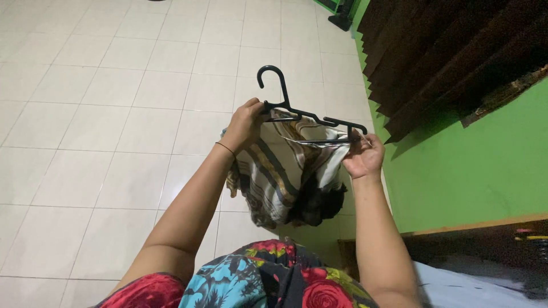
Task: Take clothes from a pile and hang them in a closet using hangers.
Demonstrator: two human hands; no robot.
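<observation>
— What is in the middle of the frame?

— A black plastic clothes hanger [308, 114], held up in the air over the white tiled floor [114, 114]. Its hook points toward the top of the frame, and the bar slopes down to the right. A striped cloth in cream, brown and dark bands [285, 177] hangs from it, bunched and sagging below the bar, with a darker fold at its lower right.

— And the hands?

— The left hand [245, 122] sits just left of centre, fingers curled closed around the hanger's left shoulder and the cloth beside it; a thin dark bracelet [225, 148] circles that wrist. The right hand [363, 155] is right of centre, palm turned up, thumb and fingertips pinching the cloth at the hanger's right end.

— What lies around them?

— A green wall [468, 165] fills the right side, with a dark brown pleated curtain [445, 57] hanging in the upper right corner. At the bottom of the frame is the person's flowered garment in red, blue and black [268, 279], and in the lower right corner a pale blue sheet [456, 291] — what it covers I cannot tell. A dark object stands at the top edge by the wall, too small to make out.
</observation>
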